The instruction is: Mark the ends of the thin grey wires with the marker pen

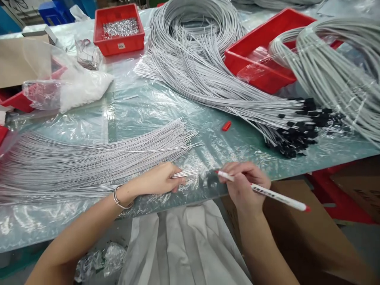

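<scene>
My left hand (pixel 162 179) is closed around a few thin white wires (pixel 190 173), whose ends stick out to the right past the thumb. In my right hand (pixel 246 184) is a white marker pen (pixel 276 198) with a red tip and a red end. Its uncapped tip points left at the wire ends, a short gap away from them. A red pen cap (pixel 226 126) lies on the table beyond. Behind my left hand a wide bundle of grey-white wires (pixel 97 158) stretches off to the left.
Behind lies a large coil of wires (pixel 196 51) with black connectors (pixel 293 134) at its near end. A red bin (pixel 118 43) holds small metal parts; another red bin (pixel 261 71) sits beside more coiled cable (pixel 332 67). A plastic bag of white pieces (pixel 83 91) rests at left.
</scene>
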